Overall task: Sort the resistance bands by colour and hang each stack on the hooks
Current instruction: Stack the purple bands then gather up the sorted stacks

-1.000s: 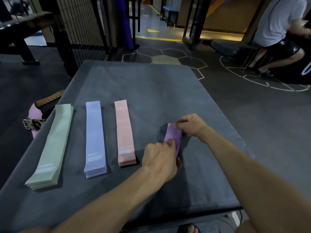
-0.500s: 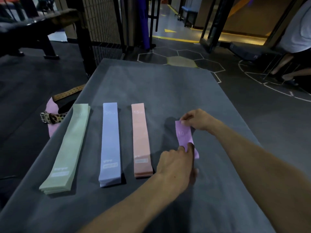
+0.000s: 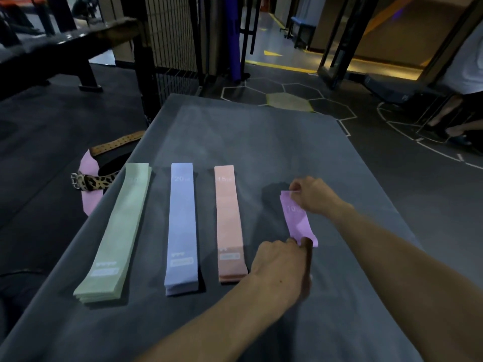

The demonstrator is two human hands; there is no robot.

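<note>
Both forearms extend from the lower edge of the view over the grey table [image 3: 261, 142]. The left hand [image 3: 281, 267] lies knuckles up, its fingers curled, and pinches the near end of the purple band stack [image 3: 298, 223] between thumb and fingertips. The right hand [image 3: 311, 195] reaches in from the right, wrist bent inward, and pinches the far end of the same stack with curled fingers. The stack lies on the right part of the table, between the two hands; whether it rests fully flat on the surface cannot be told. A white "10" is printed near its far end.

Three further stacks lie side by side on the table, left of the hands, each running lengthwise away from the viewer:
- green band stack [image 3: 115, 236], furthest left, angled slightly;
- blue band stack [image 3: 181, 226], marked "20";
- pink band stack [image 3: 230, 220], marked "15", just beside the left hand.

The stacks do not touch each other. At the left table edge lie a leopard-print belt [image 3: 91, 181], a brown perforated strap [image 3: 117, 145] and a pink item [image 3: 88, 202], partly hidden by the table.
</note>
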